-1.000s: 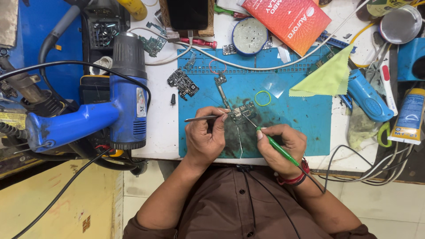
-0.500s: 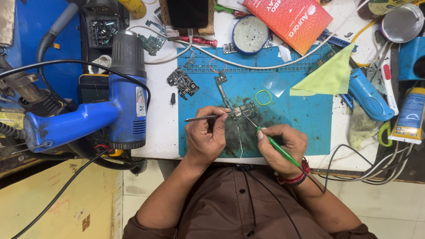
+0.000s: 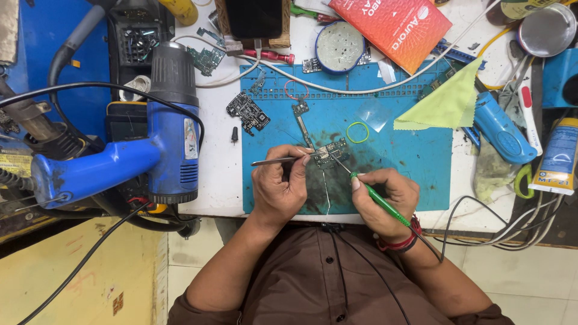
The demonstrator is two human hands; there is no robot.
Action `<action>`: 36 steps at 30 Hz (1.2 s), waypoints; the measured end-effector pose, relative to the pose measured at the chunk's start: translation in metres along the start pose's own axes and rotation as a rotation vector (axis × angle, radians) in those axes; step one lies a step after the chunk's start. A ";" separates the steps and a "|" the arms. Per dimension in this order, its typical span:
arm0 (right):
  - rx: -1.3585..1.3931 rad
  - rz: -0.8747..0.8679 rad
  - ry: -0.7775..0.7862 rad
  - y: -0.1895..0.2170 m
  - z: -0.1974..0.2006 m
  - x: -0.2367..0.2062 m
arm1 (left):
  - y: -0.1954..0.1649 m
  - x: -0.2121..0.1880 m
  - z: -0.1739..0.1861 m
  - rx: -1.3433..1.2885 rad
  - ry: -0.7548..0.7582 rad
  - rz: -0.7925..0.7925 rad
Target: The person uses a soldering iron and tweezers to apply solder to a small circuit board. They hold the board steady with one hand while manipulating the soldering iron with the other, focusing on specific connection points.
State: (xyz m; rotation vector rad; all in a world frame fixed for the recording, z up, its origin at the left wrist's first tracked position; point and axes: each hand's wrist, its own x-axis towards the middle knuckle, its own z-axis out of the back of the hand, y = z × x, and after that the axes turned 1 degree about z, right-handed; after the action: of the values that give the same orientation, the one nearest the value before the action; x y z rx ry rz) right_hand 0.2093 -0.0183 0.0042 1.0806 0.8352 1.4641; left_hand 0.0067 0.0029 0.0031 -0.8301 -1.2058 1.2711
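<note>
Nothing has shifted: left hand (image 3: 282,189) still pinches tweezers (image 3: 278,160) and right hand (image 3: 385,195) grips the green iron (image 3: 376,197), tips (barely moving) on the board (image 3: 330,153) mid-mat (image 3: 415,156); work stays steady.

A blue hot-air gun (image 3: 168,126) lay at the left edge of the white counter (image 3: 217,174), its nozzle pointing away from the person and a black cable looped over it. Just beside it, on the counter, sat a dark bare circuit board (image 3: 248,112) and a small black screw-like piece (image 3: 234,133). On the blue mat (image 3: 415,162) rested a green rubber ring (image 3: 357,132) and a red one (image 3: 295,90). A yellow-green cloth (image 3: 448,102) overlapped the mat's right corner, next to a blue cylindrical tool (image 3: 503,129). Farther back stood a round tin (image 3: 340,47), a red booklet (image 3: 391,27) and a dark phone (image 3: 253,17). A blue-and-yellow tube (image 3: 557,156) lay at the far right.
</note>
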 end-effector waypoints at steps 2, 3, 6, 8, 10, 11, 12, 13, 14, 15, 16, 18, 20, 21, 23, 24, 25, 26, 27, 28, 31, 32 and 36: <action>-0.011 0.015 0.002 0.000 0.000 0.000 | 0.000 0.000 0.000 0.006 0.000 0.020; -0.020 0.025 0.004 0.001 -0.001 0.001 | -0.001 0.000 0.000 0.007 -0.001 0.029; -0.044 0.016 0.002 0.001 0.000 0.001 | -0.001 0.000 -0.001 -0.009 -0.002 0.006; -0.046 0.015 0.004 0.001 0.000 0.000 | -0.001 0.000 0.000 -0.014 -0.001 -0.007; -0.039 0.034 0.010 0.001 0.000 0.001 | 0.000 0.000 0.000 -0.011 0.002 -0.004; -0.036 0.023 0.010 0.001 0.000 0.001 | 0.000 0.000 0.000 -0.011 0.003 0.002; -0.034 0.011 0.010 0.001 0.000 0.000 | 0.000 0.000 0.000 -0.011 0.004 0.009; -0.031 0.001 0.009 0.000 0.000 0.000 | 0.000 0.000 0.000 -0.011 0.005 0.015; -0.025 0.005 0.011 0.000 0.000 0.000 | 0.001 0.000 0.000 -0.015 0.011 0.018; -0.019 0.009 0.013 0.000 0.000 0.000 | 0.001 0.000 0.001 -0.019 0.017 0.022; -0.014 0.013 0.015 0.000 0.000 0.000 | 0.001 0.000 0.001 -0.023 0.024 0.026; -0.021 0.012 0.019 0.000 0.001 0.000 | 0.001 -0.001 0.000 -0.015 0.015 0.012; -0.021 0.017 0.015 0.000 0.000 0.000 | 0.001 -0.001 0.000 -0.008 0.010 0.011; -0.019 0.021 0.009 0.000 0.000 0.000 | 0.001 -0.001 0.000 -0.005 0.009 0.017; -0.022 0.015 0.004 0.000 -0.001 0.000 | 0.001 -0.001 0.000 -0.003 0.009 0.025; -0.027 0.005 0.006 0.001 -0.001 0.000 | 0.002 -0.001 0.000 -0.003 0.009 0.027; -0.033 -0.004 0.008 0.001 -0.001 0.000 | 0.002 0.000 0.000 -0.004 0.009 0.028; -0.037 0.004 0.005 0.001 -0.001 0.000 | 0.002 0.000 0.000 -0.007 0.008 0.016; -0.040 0.013 0.002 0.001 -0.001 0.001 | 0.002 0.000 0.000 -0.011 0.008 0.005; -0.044 0.021 -0.001 0.001 -0.001 0.001 | 0.002 0.000 0.000 -0.015 0.007 -0.007; -0.030 0.014 0.017 0.001 0.000 0.001 | 0.002 -0.001 0.000 -0.015 0.004 -0.004; -0.030 0.010 0.010 0.001 0.000 0.001 | 0.002 -0.001 0.000 -0.014 0.005 0.001; -0.040 0.010 0.007 0.001 -0.001 0.001 | 0.002 0.000 0.000 -0.017 0.004 -0.007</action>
State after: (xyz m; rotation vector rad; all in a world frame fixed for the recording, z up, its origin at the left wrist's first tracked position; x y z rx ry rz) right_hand 0.2082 -0.0175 0.0051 1.0520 0.8032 1.4882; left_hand 0.0066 0.0030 0.0014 -0.8395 -1.2169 1.2542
